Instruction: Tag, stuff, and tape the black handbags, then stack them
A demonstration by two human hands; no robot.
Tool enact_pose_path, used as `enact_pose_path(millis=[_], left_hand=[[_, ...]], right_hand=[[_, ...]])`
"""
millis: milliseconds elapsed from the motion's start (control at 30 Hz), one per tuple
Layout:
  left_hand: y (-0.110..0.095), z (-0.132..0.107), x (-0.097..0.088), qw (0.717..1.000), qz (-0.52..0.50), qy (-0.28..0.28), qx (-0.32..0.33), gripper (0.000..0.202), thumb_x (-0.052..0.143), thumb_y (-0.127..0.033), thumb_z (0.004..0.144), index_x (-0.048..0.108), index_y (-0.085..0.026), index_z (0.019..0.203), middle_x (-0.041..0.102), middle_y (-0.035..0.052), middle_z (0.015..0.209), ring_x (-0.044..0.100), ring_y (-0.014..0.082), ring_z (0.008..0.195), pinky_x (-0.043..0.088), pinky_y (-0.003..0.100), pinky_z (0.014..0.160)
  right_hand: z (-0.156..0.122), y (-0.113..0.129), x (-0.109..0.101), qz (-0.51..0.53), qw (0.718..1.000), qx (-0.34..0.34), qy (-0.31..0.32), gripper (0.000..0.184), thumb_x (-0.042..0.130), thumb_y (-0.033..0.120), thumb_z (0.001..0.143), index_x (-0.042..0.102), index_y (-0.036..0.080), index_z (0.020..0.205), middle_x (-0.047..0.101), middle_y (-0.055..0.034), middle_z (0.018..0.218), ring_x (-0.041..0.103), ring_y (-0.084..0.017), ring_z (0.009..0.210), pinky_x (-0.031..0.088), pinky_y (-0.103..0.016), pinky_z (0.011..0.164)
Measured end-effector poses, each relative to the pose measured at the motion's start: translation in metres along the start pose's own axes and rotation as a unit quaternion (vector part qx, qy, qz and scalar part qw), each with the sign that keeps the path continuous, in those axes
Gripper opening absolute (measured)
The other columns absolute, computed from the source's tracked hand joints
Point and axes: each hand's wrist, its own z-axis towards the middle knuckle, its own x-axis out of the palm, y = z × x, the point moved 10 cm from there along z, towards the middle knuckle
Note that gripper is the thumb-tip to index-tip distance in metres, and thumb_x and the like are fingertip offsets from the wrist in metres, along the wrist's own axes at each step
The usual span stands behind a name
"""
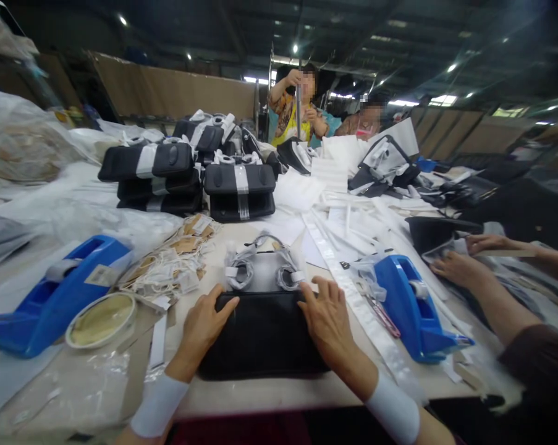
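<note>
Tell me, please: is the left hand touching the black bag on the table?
Touching. The head view shows the left hand lying flat on the left end of the black bag, its fingers pressed on the fabric with no gap.

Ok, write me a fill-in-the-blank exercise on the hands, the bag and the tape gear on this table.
1. The left hand and the right hand rest flat on a ____ bag.
2. The tape dispenser on the left and the second dispenser on the right are both ____.
3. The roll of tape lies to the ____ of the bag.

Missing words: black; blue; left.
</note>
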Motion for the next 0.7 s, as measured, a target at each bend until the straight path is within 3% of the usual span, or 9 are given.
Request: enact_pose_path(millis=[67, 133, 267, 400, 500, 600, 667, 700], left_hand=[[0.001, 0.001, 0.001, 1.000, 0.004, -0.002, 0.008, 0.024, 0.051, -0.045, 0.086, 0.058, -0.023, 0.089, 0.065, 0.0005, 0.077, 0.063, 0.0201, 0.077, 0.044, 0.026, 0.069], [0.003, 0.002, 0.003, 1.000, 0.007, -0.001, 0.016, 0.025, 0.050, -0.047, 0.087, 0.058, -0.023, 0.090, 0.067, 0.0005, 0.080, 0.064, 0.0202, 0.079, 0.043, 0.025, 0.068], [0.011, 0.004, 0.011, 0.999, 0.035, 0.008, 0.008, 0.027, 0.047, -0.051, 0.090, 0.054, -0.025, 0.092, 0.065, -0.0013, 0.075, 0.064, 0.0203, 0.072, 0.040, 0.024, 0.062], [0.020, 0.003, 0.013, 0.995, 0.096, -0.015, -0.016, 0.027, 0.046, -0.051, 0.092, 0.051, -0.026, 0.100, 0.061, -0.0009, 0.070, 0.065, 0.0234, 0.071, 0.039, 0.026, 0.061], [0.020, -0.001, 0.012, 0.997, 0.068, -0.024, 0.002, 0.029, 0.045, -0.050, 0.092, 0.049, -0.025, 0.105, 0.064, 0.0011, 0.078, 0.066, 0.0244, 0.075, 0.045, 0.029, 0.065], [-0.005, -0.007, -0.015, 0.985, 0.073, -0.137, 0.071, 0.035, 0.046, -0.047, 0.092, 0.048, -0.018, 0.111, 0.064, 0.0095, 0.095, 0.065, 0.0291, 0.088, 0.050, 0.038, 0.075], [-0.045, -0.016, -0.039, 0.954, 0.074, -0.241, 0.164, 0.034, 0.043, -0.038, 0.094, 0.049, -0.014, 0.117, 0.060, 0.0146, 0.108, 0.059, 0.0305, 0.103, 0.048, 0.043, 0.089], [-0.068, -0.018, -0.045, 0.938, 0.066, -0.266, 0.214, 0.031, 0.041, -0.031, 0.095, 0.049, -0.013, 0.119, 0.058, 0.0153, 0.113, 0.055, 0.0292, 0.110, 0.046, 0.044, 0.096]], right_hand=[[0.003, 0.030, 0.002, 0.025, 0.993, -0.115, 0.014, 0.035, 0.050, 0.012, 0.091, 0.055, 0.022, 0.125, 0.059, -0.0097, 0.110, 0.052, -0.024, 0.094, 0.040, -0.036, 0.079], [0.004, 0.047, 0.008, 0.059, 0.983, -0.173, 0.029, 0.033, 0.048, 0.014, 0.093, 0.055, 0.021, 0.125, 0.059, -0.0079, 0.105, 0.051, -0.022, 0.089, 0.041, -0.034, 0.074], [0.006, 0.045, 0.016, 0.112, 0.983, -0.148, 0.015, 0.034, 0.050, 0.028, 0.095, 0.053, 0.022, 0.128, 0.058, -0.0077, 0.106, 0.051, -0.022, 0.091, 0.041, -0.035, 0.076], [0.003, 0.039, 0.023, 0.139, 0.982, -0.126, 0.011, 0.033, 0.050, 0.029, 0.095, 0.054, 0.024, 0.128, 0.058, -0.0066, 0.104, 0.051, -0.022, 0.092, 0.041, -0.035, 0.077], [0.002, 0.039, 0.021, 0.139, 0.983, -0.122, -0.007, 0.034, 0.052, 0.032, 0.094, 0.054, 0.025, 0.127, 0.059, -0.0070, 0.106, 0.051, -0.023, 0.093, 0.041, -0.036, 0.079], [0.000, 0.039, 0.018, 0.138, 0.982, -0.123, -0.028, 0.034, 0.054, 0.032, 0.093, 0.055, 0.024, 0.127, 0.059, -0.0075, 0.109, 0.052, -0.024, 0.095, 0.042, -0.037, 0.079], [0.000, 0.040, 0.017, 0.140, 0.981, -0.126, -0.036, 0.034, 0.055, 0.031, 0.093, 0.055, 0.024, 0.126, 0.059, -0.0077, 0.110, 0.052, -0.024, 0.096, 0.042, -0.038, 0.080], [-0.001, 0.041, 0.016, 0.140, 0.981, -0.128, -0.039, 0.034, 0.056, 0.030, 0.092, 0.056, 0.024, 0.126, 0.059, -0.0078, 0.110, 0.053, -0.024, 0.096, 0.043, -0.038, 0.080]])
